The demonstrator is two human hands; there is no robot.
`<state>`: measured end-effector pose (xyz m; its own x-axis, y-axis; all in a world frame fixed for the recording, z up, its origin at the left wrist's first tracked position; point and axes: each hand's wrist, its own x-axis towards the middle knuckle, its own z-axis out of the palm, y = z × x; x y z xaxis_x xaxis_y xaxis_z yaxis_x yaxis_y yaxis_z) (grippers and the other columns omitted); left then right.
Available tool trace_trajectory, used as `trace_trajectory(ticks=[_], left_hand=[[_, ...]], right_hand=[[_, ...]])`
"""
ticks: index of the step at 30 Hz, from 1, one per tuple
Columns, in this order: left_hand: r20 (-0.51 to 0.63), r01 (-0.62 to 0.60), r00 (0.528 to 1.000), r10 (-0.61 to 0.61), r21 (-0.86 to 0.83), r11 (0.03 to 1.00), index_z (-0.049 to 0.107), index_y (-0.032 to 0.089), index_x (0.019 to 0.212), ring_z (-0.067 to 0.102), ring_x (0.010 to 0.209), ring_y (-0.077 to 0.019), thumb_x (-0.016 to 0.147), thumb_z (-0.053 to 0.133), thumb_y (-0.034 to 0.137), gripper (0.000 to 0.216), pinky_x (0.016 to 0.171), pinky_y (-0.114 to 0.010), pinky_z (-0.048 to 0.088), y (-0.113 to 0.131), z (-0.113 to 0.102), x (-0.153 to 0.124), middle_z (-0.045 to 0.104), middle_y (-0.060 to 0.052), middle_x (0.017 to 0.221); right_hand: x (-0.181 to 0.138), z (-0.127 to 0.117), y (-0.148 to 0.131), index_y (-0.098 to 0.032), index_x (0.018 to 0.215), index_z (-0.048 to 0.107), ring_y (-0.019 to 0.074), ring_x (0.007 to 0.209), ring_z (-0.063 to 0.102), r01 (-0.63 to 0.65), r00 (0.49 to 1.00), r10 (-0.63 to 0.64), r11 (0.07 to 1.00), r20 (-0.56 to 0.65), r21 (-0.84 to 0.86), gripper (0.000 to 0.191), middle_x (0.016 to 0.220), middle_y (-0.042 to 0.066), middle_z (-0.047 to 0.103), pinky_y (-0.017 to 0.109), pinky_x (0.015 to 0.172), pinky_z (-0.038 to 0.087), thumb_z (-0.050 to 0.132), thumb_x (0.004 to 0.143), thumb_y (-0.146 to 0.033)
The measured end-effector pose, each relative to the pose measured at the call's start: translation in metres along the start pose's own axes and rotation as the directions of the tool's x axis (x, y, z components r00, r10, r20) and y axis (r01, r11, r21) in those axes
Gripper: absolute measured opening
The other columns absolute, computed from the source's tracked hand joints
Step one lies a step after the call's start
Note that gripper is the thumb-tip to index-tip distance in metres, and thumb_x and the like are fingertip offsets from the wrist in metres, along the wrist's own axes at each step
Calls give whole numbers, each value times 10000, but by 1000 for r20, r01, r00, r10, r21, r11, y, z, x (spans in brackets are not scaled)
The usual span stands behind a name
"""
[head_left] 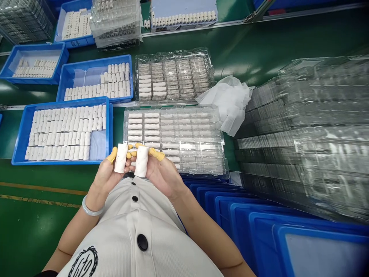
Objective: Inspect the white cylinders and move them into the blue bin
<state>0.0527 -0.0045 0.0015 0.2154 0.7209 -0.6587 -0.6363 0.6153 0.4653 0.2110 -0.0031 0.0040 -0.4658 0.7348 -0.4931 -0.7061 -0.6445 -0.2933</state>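
Close in front of my body, my left hand (108, 171) grips a white cylindrical piece (121, 158) with a wavy side and small dark dots. Beside it, my right hand (161, 169) grips a second white cylindrical piece (142, 161), also wavy along its edge. Both pieces stand roughly upright, a small gap apart. Yellow covers (156, 154) sit on the thumbs and some fingertips. Just beyond the hands lies a clear plastic tray (196, 140) with white pieces in rows. To the left, a blue bin (62, 161) holds several rows of similar pieces.
Another filled clear tray (174, 75) lies behind, with crumpled white sheets (227, 100) at its right. More blue bins (95, 63) stand at the back left. Tall stacks of clear trays (317, 142) rise on the right, above nested blue bins (259, 219).
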Motion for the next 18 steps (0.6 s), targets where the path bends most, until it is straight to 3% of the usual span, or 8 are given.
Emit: trace_trajectory(ticks=[5, 9, 14, 18], left_hand=[[-40, -1, 999, 1, 0, 1000, 679, 66, 970, 550, 573, -116, 981, 334, 357, 452, 522, -217, 470, 0, 4, 0, 615, -95, 714], [-79, -47, 996, 50, 30, 998, 688, 82, 974, 610, 680, -141, 969, 379, 367, 420, 609, -241, 511, -5, 3, 4, 663, -109, 805], [-143, -137, 974, 178, 256, 957, 701, 150, 961, 618, 722, -123, 885, 564, 386, 283, 681, -221, 507, -23, 1, 13, 683, -40, 798], [-133, -139, 970, 203, 380, 914, 680, 208, 1078, 624, 909, -142, 822, 647, 330, 285, 774, -221, 489, -39, -4, 25, 695, -38, 1004]], right_hand=[[1, -3, 1, -108, 1097, 606, 211, 850, 662, 21, 999, -20, 999, 25, -35, 325, 883, 102, 696, 424, 856, 535, 373, 959, -288], [6, -7, 6, -144, 1046, 614, 210, 875, 648, 70, 997, -68, 996, 22, -64, 241, 875, 75, 686, 417, 848, 532, 561, 867, -296], [21, -21, 21, -190, 965, 606, 183, 824, 632, 144, 985, -160, 963, -56, -226, 345, 868, 29, 672, 328, 737, 531, 770, 672, -270], [34, -40, 31, -192, 989, 574, 148, 748, 614, 182, 966, -242, 885, -90, -429, 419, 896, 30, 672, 290, 689, 510, 754, 674, -402]])
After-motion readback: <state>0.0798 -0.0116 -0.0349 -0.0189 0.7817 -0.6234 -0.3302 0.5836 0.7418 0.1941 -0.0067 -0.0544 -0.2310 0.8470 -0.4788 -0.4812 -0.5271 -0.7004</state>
